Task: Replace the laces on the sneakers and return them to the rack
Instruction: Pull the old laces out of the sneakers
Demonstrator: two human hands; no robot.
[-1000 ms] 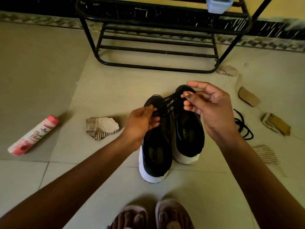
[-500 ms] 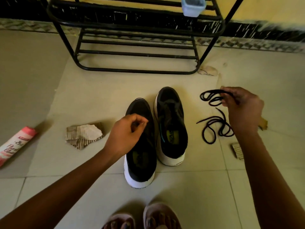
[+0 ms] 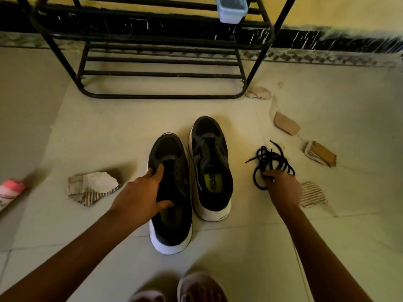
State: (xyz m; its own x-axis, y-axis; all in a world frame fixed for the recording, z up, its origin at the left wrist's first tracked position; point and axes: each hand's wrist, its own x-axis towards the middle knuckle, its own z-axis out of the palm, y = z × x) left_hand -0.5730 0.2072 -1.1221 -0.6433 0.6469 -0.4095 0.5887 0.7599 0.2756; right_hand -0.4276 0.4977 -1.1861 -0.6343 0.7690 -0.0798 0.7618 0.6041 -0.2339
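Note:
Two black sneakers with white soles stand side by side on the tiled floor, toes toward the rack, both without laces. My left hand [image 3: 141, 195] grips the left sneaker [image 3: 172, 205] at its collar, thumb inside the opening. The right sneaker [image 3: 210, 171] stands untouched, its yellow insole label showing. To its right a tangle of black laces [image 3: 271, 163] lies on the floor, and my right hand [image 3: 281, 186] pinches its near edge. The black metal shoe rack [image 3: 161, 62] stands against the wall behind.
A pale blue plastic box [image 3: 232, 7] sits on the rack's upper shelf. Torn cardboard scraps lie left [image 3: 91, 187] and right [image 3: 319, 153] of the shoes. A pink spray can [image 3: 9, 191] lies at far left. My sandalled feet [image 3: 196, 288] are at the bottom edge.
My right hand carried the pulled-out lace to the floor at the right and now pinches the lace pile. My left hand dropped onto the left sneaker and took hold of its collar.

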